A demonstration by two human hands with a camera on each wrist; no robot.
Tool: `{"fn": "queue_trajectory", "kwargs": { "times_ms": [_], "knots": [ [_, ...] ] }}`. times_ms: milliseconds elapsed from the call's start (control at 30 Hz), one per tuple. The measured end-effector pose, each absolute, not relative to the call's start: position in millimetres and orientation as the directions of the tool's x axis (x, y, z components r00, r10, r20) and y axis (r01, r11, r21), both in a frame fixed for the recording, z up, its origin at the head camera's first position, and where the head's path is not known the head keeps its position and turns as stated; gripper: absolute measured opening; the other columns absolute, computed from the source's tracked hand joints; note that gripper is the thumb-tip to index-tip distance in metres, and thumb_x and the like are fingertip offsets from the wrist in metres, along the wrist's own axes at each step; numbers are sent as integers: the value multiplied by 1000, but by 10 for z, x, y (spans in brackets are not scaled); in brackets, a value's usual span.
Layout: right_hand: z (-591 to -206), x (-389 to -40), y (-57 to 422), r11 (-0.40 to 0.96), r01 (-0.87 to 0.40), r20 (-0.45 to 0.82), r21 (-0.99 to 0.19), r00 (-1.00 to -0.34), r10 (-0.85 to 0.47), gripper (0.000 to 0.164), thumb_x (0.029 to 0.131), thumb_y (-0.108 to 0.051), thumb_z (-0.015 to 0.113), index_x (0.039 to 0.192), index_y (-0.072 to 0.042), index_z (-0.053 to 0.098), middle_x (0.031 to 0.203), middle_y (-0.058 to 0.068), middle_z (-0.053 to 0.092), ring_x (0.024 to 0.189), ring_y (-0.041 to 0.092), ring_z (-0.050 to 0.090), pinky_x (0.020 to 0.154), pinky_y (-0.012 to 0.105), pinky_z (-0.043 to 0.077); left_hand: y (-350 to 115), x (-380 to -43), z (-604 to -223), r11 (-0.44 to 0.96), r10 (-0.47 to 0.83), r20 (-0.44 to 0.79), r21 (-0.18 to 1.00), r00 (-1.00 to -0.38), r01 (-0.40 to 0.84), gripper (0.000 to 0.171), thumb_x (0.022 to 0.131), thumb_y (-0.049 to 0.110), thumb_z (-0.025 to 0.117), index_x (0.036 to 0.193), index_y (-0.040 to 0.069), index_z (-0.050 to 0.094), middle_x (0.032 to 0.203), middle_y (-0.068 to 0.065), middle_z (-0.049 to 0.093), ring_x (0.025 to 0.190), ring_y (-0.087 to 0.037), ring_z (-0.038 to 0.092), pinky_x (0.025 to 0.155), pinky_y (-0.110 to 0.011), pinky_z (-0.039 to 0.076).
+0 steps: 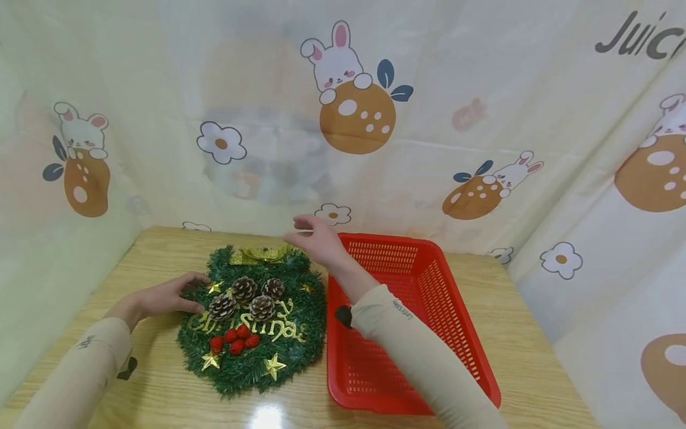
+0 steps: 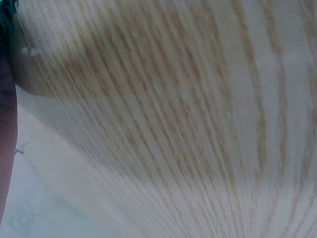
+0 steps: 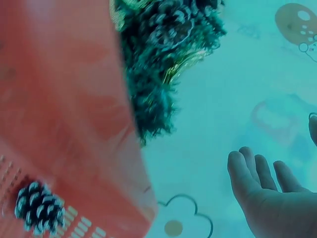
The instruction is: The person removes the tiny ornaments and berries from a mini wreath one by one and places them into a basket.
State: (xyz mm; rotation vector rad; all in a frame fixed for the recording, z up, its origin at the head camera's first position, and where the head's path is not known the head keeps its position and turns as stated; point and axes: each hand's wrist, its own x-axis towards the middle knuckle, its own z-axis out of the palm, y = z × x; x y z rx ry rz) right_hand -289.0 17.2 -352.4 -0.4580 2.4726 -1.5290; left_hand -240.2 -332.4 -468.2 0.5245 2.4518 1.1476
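A green Christmas wreath [image 1: 300, 357] lies flat on the table. It carries several pine cones [image 1: 243, 290], a bunch of red berries [image 1: 236, 347], gold stars [image 1: 274, 366], gold "Christmas" lettering and a gold ribbon [image 1: 259, 255] at its top. My left hand [image 1: 166, 296] touches the wreath's left edge, thumb and fingers apart; the left wrist view shows mostly table. Raised near the wreath's upper right, my right hand [image 1: 317, 241] has loosely bent fingers and holds nothing. In the right wrist view this hand [image 3: 277, 203] is empty against the curtain.
A red plastic basket [image 1: 466, 333] stands right of the wreath, partly covered by my right forearm. One pine cone [image 3: 39, 207] shows against it in the right wrist view. Behind the wooden table [image 1: 161, 381] hangs a printed curtain [image 1: 257, 77].
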Motion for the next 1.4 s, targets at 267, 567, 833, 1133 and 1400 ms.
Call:
{"fn": "queue_trajectory", "kwargs": {
  "times_ms": [267, 567, 833, 1133, 1400],
  "knots": [
    [-3579, -2857, -111, 403, -123, -34, -907, -932, -360, 56, 93, -29, 69, 143, -17, 48, 140, 3, 52, 124, 22, 52, 95, 41, 48, -3343, -2416, -4713, 593, 480, -175, 787, -860, 170, 68, 91, 24, 71, 143, -1, 35, 143, -29, 36, 130, -51, 34, 100, -62, 36],
    [-3713, -2832, -317, 380, -116, -50, -918, -916, -399, 55, 92, -30, 69, 142, -15, 50, 139, 4, 53, 122, 21, 53, 95, 40, 49, -3351, -2401, -4689, 612, 465, -178, 772, -867, 170, 69, 90, 27, 72, 142, 0, 37, 144, -28, 36, 130, -51, 34, 101, -62, 35],
    [-3794, -2807, -461, 429, -132, -77, -893, -897, -436, 53, 93, -30, 68, 140, -12, 52, 137, 5, 55, 123, 23, 52, 94, 39, 49, -3341, -2426, -4698, 600, 469, -187, 784, -863, 156, 69, 90, 24, 72, 143, -1, 36, 144, -30, 35, 130, -52, 33, 101, -64, 34],
    [-3935, -2831, -510, 530, -203, -108, -824, -861, -498, 54, 92, -30, 70, 140, -10, 53, 136, 5, 57, 121, 22, 54, 93, 37, 49, -3332, -2427, -4698, 600, 465, -195, 787, -863, 146, 69, 90, 24, 72, 143, 0, 35, 144, -29, 35, 131, -52, 33, 102, -64, 33],
    [-4034, -2857, -577, 613, -271, -118, -742, -847, -518, 54, 92, -31, 70, 139, -10, 54, 134, 4, 58, 122, 21, 54, 97, 37, 47, -3333, -2424, -4679, 594, 469, -193, 791, -862, 146, 68, 90, 23, 72, 143, -1, 36, 144, -30, 35, 130, -52, 33, 102, -64, 33]
  ]
}}
